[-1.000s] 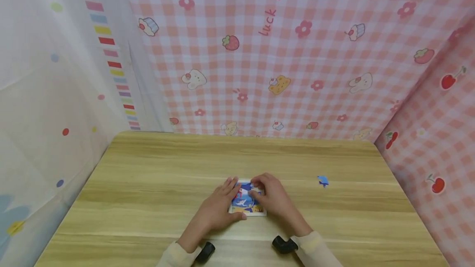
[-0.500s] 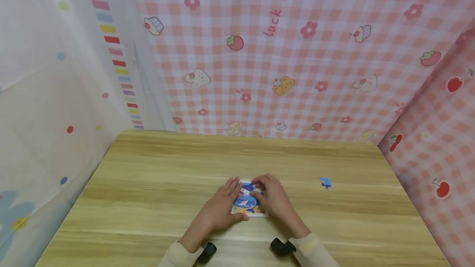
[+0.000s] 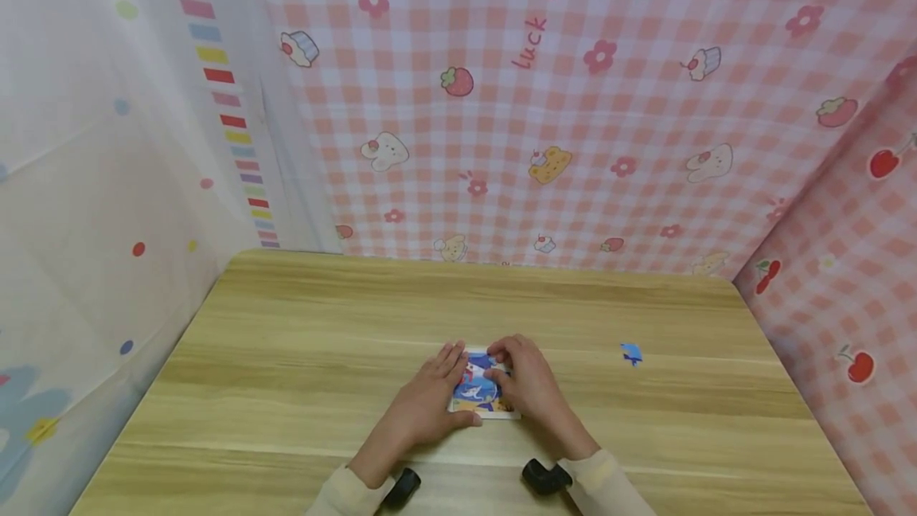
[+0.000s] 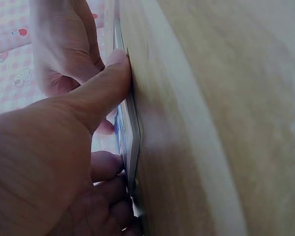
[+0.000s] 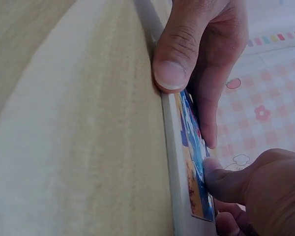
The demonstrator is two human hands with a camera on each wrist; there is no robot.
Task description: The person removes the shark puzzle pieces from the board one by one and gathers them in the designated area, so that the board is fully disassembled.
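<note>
In the head view a small jigsaw puzzle with a blue sea picture and white border lies flat on the table. My left hand holds it at the left, thumb along its near edge and fingers at its left side; the left wrist view shows that thumb against the edge. My right hand is over the puzzle's right part, its curled thumb and fingers around a blue puzzle piece, mostly hidden by the fingers. In the right wrist view the right thumb touches the picture surface.
A loose blue puzzle piece lies on the wooden table, right of the hands. A pink checked cloth hangs behind the table, and a white patterned cloth hangs at the left. Black wrist devices sit beneath both sleeves.
The head view has shifted slightly, so everything appears a little further right. Both hands stay in nearly the same place on the puzzle.
</note>
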